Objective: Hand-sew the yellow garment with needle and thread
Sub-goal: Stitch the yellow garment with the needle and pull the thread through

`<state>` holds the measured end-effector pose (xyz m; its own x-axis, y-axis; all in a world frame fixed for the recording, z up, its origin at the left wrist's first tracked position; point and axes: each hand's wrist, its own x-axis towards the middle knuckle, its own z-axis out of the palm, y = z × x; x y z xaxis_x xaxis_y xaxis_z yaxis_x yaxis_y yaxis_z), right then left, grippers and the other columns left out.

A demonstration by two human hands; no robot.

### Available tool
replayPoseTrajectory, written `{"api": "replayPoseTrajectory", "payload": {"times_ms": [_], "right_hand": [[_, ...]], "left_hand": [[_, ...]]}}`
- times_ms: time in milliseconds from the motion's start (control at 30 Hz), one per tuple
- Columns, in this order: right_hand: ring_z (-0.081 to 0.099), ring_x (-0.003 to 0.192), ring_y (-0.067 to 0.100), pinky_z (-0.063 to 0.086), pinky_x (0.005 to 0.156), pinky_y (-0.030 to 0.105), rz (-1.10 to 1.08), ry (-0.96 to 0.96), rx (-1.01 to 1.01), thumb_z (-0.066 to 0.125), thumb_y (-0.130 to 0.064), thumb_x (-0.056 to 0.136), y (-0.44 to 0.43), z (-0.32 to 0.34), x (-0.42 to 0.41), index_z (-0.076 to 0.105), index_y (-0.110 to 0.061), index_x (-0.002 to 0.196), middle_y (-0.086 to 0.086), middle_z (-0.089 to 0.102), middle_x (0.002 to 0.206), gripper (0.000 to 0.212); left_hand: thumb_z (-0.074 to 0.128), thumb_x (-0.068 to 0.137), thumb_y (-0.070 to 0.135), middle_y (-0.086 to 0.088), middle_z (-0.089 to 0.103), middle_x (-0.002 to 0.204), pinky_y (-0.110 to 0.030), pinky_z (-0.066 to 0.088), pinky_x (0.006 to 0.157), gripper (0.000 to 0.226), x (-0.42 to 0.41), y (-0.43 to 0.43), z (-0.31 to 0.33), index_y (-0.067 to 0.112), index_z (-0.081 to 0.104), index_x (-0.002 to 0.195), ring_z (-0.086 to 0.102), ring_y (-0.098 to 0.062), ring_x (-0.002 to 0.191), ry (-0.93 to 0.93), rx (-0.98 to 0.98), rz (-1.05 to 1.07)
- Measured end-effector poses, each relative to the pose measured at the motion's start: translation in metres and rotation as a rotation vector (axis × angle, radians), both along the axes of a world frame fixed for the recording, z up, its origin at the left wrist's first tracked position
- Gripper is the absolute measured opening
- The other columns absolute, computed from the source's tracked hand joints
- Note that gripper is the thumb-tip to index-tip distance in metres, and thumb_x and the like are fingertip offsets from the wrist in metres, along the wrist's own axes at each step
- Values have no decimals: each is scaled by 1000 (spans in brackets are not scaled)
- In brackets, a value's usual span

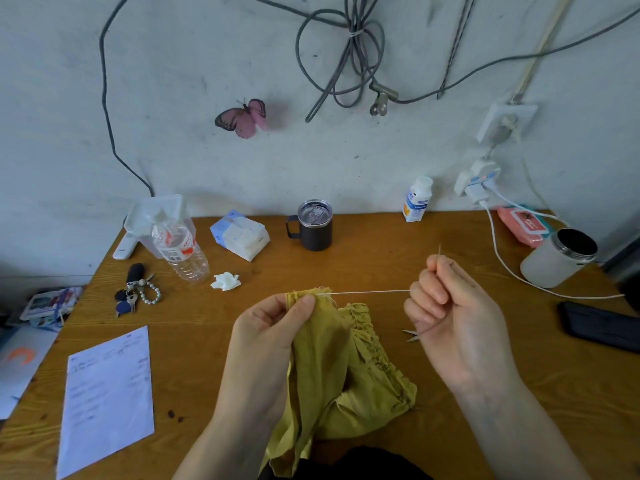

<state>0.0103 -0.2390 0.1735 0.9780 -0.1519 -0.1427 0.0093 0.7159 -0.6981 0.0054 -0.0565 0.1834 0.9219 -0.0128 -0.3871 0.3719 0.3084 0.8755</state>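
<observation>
**Entry: sewing work at the near middle of the table (381,258)**

- Yellow garment (339,375), one. We find it bunched, its top edge raised, its lower part spilling over the near table edge.
- Left hand (273,327), one. It pinches the garment's top edge between thumb and fingers.
- Right hand (446,306), one. Its fingers are curled, and it grips the needle and the thread where the thread meets the fingers.
- Needle (439,250), one. Only the thin tip shows above the right fingertips, pointing far and slightly up.
- Thread (370,292), one visible strand. It is white and taut, and its long axis runs almost level, left to right.

**Governing relation:** the garment edge lies directly left of the right hand, joined to it by the tight thread. The needle's axis stands nearly square to that line. We judge the stitch is being drawn through, and the needle must turn back leftward to re-enter the cloth. The left hand is the nearer to the seam.

**Also present:** small scissors (415,335), one pair, tips showing just beside the right hand.
</observation>
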Motion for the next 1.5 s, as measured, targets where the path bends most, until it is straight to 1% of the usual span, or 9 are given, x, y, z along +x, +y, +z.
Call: {"api": "replayPoseTrajectory", "payload": {"times_ms": [300,467,600,700,833,1000,1133,1333,1500], "right_hand": [[34,41,4,33,38,15,-101,77,30,48,-20,83,-24,-10,-1,54,-13,77,-6,39,51,12],[33,42,4,32,38,15,-140,110,26,50,-21,81,-33,-16,-3,55,-14,76,-7,39,51,10],[33,42,4,32,38,15,-175,125,32,52,-21,79,-39,-17,-3,56,-14,76,-7,39,52,8],[33,42,4,33,38,15,-199,133,50,50,-20,83,-44,-18,-3,56,-14,76,-7,39,51,11],[34,41,4,33,38,15,-226,152,73,43,-19,94,-48,-20,-4,57,-15,74,-8,39,51,25],[35,42,4,34,38,15,-255,179,96,42,-19,96,-52,-21,-3,56,-15,75,-8,39,51,25],[35,41,3,34,37,15,-288,200,104,41,-20,97,-57,-21,-3,55,-16,76,-8,40,52,25],[34,42,3,33,38,15,-316,208,108,41,-20,97,-62,-24,-2,55,-16,76,-8,40,52,26],[34,42,3,33,38,15,-330,220,105,41,-21,97,-65,-27,-1,55,-16,76,-8,39,52,26]], "left_hand": [[67,69,23,-15,76,78,-25,56,52,17,6,8,3,9,77,72,74,-21,66,38,9,60],[66,83,17,-13,76,77,-22,56,52,17,8,10,3,12,78,72,74,-20,66,17,47,95],[66,81,17,-14,76,78,-24,56,53,15,9,12,1,10,77,74,74,-22,67,10,56,110],[66,81,17,-12,76,75,-21,55,51,17,10,12,2,13,78,70,74,-18,63,2,58,122],[66,82,16,-8,76,70,-19,54,48,21,10,13,5,16,78,65,73,-15,60,9,57,137],[68,75,19,-9,75,70,-21,55,49,15,11,17,4,14,77,65,73,-16,60,-3,40,137],[67,81,18,-8,76,72,-20,54,49,19,12,20,3,17,78,65,73,-15,61,5,72,145],[66,82,17,-6,75,67,-20,54,47,23,12,23,4,17,77,63,72,-14,58,22,69,164],[68,75,19,-7,75,69,-21,54,49,17,14,26,2,16,77,61,72,-15,59,32,48,136]]}}
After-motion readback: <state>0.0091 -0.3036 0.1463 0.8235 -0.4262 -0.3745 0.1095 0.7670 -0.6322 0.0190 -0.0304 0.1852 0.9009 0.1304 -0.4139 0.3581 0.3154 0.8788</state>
